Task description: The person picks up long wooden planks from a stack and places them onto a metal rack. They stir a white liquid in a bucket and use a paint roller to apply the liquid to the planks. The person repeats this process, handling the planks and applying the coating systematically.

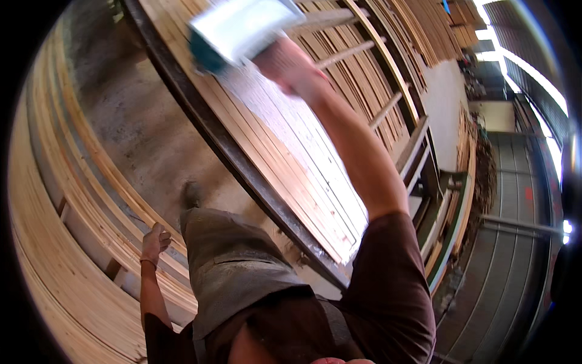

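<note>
My right arm reaches across the far boards, and my right hand [290, 65] is closed on a boxy white and dark-teal thing [242, 33]. Motion blurs that thing and the fingers, so its exact kind does not show. Beneath it lie long pale wooden boards [267, 158] side by side, with a bright white, shiny-looking area [315, 176] along them. Down at my left side hangs my left hand [156, 242], its fingers curled in with nothing visible in them. It is next to the edge of another set of long wooden boards [91, 200].
A dark metal edge [224, 148] borders the far boards. Beyond stands a wooden rack with rungs [345, 54], more planks [357, 91] behind it. Concrete floor [145, 121] lies between the two board sets. At right are a green-edged trough with timber [445, 236] and a grey wall [503, 242].
</note>
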The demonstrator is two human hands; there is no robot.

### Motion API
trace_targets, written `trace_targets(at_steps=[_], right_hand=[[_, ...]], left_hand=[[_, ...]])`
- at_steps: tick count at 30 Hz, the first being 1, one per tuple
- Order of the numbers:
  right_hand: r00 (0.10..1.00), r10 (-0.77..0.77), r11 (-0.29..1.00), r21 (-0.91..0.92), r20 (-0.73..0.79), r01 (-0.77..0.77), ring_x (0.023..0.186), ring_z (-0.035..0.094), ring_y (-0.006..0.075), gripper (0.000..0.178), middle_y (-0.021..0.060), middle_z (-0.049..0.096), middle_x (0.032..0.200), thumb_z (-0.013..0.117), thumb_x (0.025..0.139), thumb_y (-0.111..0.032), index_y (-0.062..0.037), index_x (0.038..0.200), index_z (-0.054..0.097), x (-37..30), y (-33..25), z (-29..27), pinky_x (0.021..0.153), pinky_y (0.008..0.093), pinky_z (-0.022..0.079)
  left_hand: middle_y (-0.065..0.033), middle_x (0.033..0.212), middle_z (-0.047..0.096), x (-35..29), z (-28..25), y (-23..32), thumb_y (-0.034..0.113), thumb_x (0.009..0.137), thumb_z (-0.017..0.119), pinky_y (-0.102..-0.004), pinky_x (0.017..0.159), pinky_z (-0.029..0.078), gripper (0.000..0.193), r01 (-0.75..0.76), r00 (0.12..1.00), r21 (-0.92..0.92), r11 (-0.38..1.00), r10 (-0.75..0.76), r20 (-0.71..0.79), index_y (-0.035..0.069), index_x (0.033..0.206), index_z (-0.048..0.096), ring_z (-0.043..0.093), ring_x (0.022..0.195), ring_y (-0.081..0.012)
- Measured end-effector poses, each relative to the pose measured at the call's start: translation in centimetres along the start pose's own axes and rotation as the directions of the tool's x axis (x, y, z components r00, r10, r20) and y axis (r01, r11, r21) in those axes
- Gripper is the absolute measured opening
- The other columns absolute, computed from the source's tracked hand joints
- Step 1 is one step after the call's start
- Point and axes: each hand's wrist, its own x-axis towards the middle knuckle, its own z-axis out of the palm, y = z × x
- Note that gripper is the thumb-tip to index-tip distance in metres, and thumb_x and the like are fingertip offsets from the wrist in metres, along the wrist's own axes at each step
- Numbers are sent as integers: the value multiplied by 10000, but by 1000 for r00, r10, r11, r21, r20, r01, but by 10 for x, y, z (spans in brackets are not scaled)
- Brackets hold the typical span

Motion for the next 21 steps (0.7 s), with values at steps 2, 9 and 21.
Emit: trace_targets(at_steps=[2,9,21], right_hand=[[999,46,989,143,-15,-44,916,699,181,161,36,702,941,596,979,-178,-88,1018,723,49,-4,-13,761,293,569],[928,337,773,516,159,-369,869,665,161,172,43,667,878,583,946,-185,-84,934,723,-5,-43,-58,786,300,535],[783,35,810,441,621,-386,1340,489,309,525,117,554,1441,520,956,-281,-90,1445,544,-531,-192,8,1128,479,356]], left_hand=[[28,795,621,5,-19,7,540,961,580,-211,552,417,363,-15,1000,76,997,14,20,177,962,596,563,633,-91],[51,725,581,-8,-19,-11,585,984,538,-174,521,366,413,-9,973,73,997,26,-231,182,914,591,518,579,-60],[102,576,300,-25,56,-101,431,993,540,-238,440,175,382,22,972,249,968,-79,220,237,703,387,282,457,-47]])
